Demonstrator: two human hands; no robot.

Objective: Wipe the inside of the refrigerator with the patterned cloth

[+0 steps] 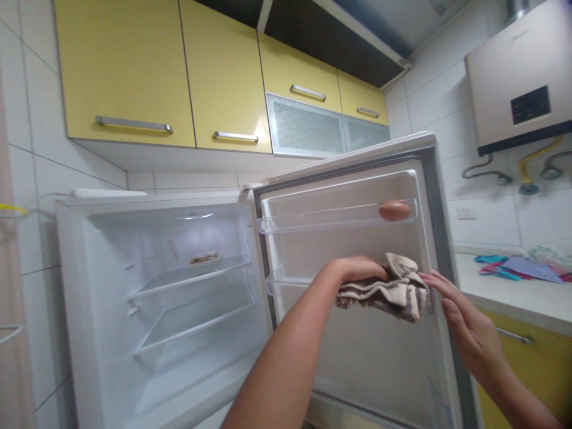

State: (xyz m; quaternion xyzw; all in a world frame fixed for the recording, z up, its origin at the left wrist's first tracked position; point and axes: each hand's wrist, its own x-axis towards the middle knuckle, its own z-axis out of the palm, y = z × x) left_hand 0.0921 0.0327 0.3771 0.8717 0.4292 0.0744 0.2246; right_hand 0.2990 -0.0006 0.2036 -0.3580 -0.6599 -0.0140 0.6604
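Observation:
A brown and cream striped cloth point(397, 292) hangs over the middle shelf of the open fridge door point(339, 238). My left hand point(361, 268) reaches into that shelf, its fingers hidden behind the cloth. At the cloth's right end is my right hand point(465, 316), fingers stretched out, fingertips touching or very near the cloth by the door's edge. On the upper door shelf point(313, 221) sits a brown egg point(394, 210). Inside the fridge, a small packet point(204, 258) lies on the upper glass shelf point(192, 275).
Yellow cabinets point(125, 71) hang above the fridge. To the right, a countertop point(531, 298) holds blue, red and purple cloths point(518, 268) below a wall-mounted water heater point(522, 77). A second glass shelf point(196, 316) lies lower in the fridge.

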